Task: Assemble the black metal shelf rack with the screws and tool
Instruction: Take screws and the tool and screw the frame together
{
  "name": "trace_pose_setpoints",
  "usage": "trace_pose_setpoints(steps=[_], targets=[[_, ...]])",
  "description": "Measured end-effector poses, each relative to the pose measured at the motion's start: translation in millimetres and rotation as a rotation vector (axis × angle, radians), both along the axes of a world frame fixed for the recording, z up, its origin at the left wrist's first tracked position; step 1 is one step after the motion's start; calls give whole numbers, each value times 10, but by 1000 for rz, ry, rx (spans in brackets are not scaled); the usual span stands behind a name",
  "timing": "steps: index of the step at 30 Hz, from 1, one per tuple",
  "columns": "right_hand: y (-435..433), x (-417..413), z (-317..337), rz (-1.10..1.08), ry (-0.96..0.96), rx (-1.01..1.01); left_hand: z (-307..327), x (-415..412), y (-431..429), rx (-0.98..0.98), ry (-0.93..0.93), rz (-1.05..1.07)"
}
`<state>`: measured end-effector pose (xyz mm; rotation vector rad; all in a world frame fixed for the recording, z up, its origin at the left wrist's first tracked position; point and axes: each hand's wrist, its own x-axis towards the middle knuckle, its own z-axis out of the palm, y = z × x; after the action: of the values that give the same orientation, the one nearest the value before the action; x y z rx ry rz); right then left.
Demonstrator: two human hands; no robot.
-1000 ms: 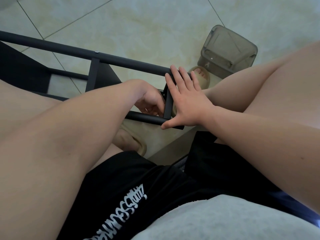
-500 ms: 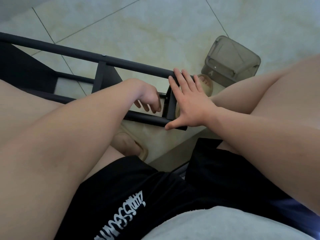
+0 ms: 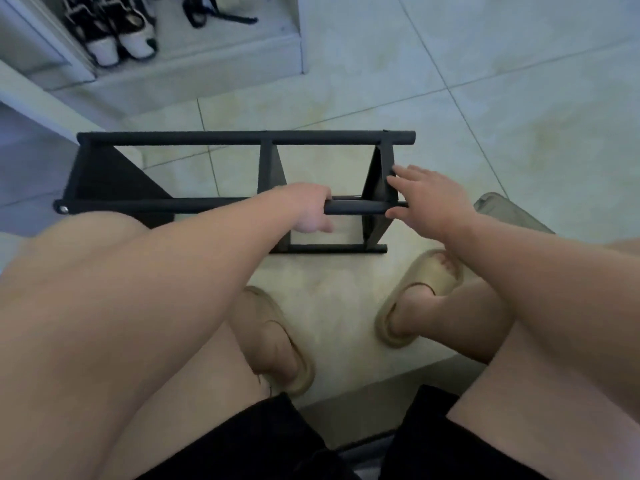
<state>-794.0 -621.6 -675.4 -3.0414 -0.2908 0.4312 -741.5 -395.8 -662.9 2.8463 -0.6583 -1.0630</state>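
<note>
The black metal shelf rack (image 3: 207, 137) lies on its side on the tiled floor in front of my knees, with long tubes and three cross panels. My left hand (image 3: 311, 209) grips the near upper tube, fingers curled over it, just left of the right end panel. My right hand (image 3: 427, 199) is open with spread fingers touching that end panel (image 3: 375, 181), the thumb by the tube's right tip. A silver screw head (image 3: 63, 210) shows at the tube's left end. No tool is in sight.
A clear plastic box (image 3: 509, 213) sits on the floor behind my right forearm. My feet in beige slippers (image 3: 426, 289) rest just before the rack. A low white cabinet with shoes (image 3: 117, 39) stands at the far left.
The view has pulled back and up, so the whole rack shows. My left hand has closed round the near tube; my right hand stays flat at the end panel.
</note>
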Motion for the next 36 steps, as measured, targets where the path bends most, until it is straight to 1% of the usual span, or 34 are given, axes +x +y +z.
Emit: trace_pose_setpoints(steps=[3, 6, 10, 13, 19, 22, 28, 32, 36], targets=[[33, 299, 46, -52, -39, -13, 50, 103, -31, 139, -205, -57], [56, 604, 121, -92, -4, -59, 59, 271, -155, 188, -313, -84], [46, 817, 155, -195, 141, 22, 110, 562, -362, 264, -262, -87], [40, 886, 195, -207, 219, 79, 206, 727, -447, 269, -204, -40], [6, 1051, 442, -150, 77, 61, 512, 1051, -524, 209, -177, -43], [-37, 1089, 485, -141, 99, 77, 533, 1138, -536, 213, -160, -57], [-126, 1223, 206, -168, 170, 140, 206, 1285, -521, 177, -150, -23], [-70, 1461, -89, -221, 117, 207, -63, 1555, -446, 84, -238, 104], [-79, 1788, -447, -188, 75, 179, -460, 1816, -419, 64, -346, 172]])
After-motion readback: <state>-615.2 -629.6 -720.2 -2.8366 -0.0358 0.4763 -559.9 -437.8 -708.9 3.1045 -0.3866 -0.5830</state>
